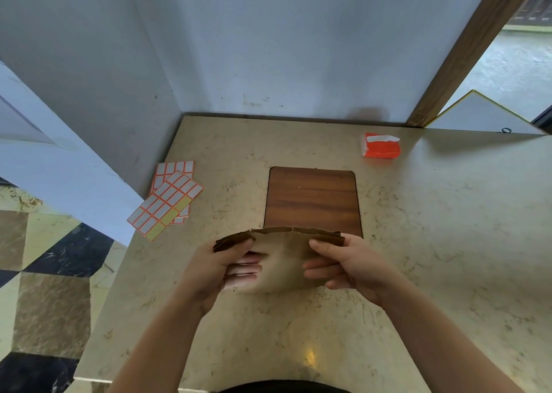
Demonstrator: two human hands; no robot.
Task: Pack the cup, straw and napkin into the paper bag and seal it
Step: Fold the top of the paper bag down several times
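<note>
A brown paper bag (283,258) stands at the middle of the table, its top edge pressed flat and bent over toward me. My left hand (227,267) grips the bag's top left corner, thumb on top and fingers curled against the near face. My right hand (337,264) grips the top right corner in the same way. The bag's inside is hidden, and no cup or straw shows. An orange napkin pack (380,145) lies at the back right of the table.
Sheets of orange-edged stickers (167,200) lie fanned out at the table's left edge. A dark wooden inset panel (312,197) sits in the beige marble table (448,243) just behind the bag. White walls close off the back and left; tiled floor drops away at the left.
</note>
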